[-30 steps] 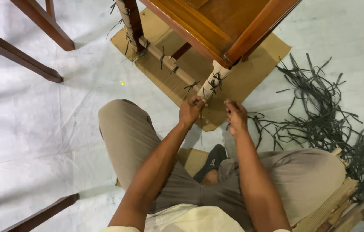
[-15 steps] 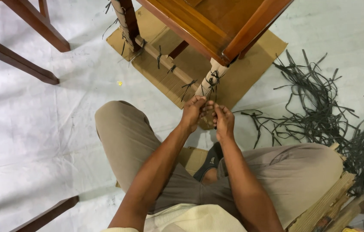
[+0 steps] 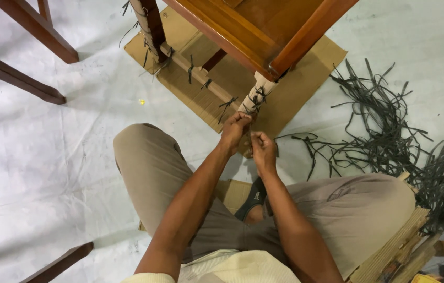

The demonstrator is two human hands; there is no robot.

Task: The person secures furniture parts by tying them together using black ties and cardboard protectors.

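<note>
A wooden chair [image 3: 264, 31] stands on a sheet of cardboard [image 3: 306, 84] in front of me. Its near front leg [image 3: 253, 99] is wrapped in pale paper and tied with dark strips. My left hand [image 3: 234, 131] grips the lower end of that wrapped leg. My right hand [image 3: 262, 149] is closed just beside it, fingers pinched on what looks like a dark strip at the leg's foot. The two hands nearly touch. A wrapped rung [image 3: 201, 78] and a second wrapped leg [image 3: 146, 26] lie further back.
A loose heap of dark strips [image 3: 390, 136] spreads over the white floor cloth at the right. Dark wooden chair legs [image 3: 17, 78] stand at the left, one more at bottom left [image 3: 59, 262]. Cardboard pieces [image 3: 400, 246] lie by my right knee.
My right hand has moved left from apart to right beside my left hand at the foot of the wrapped leg. My left hand stayed on the leg.
</note>
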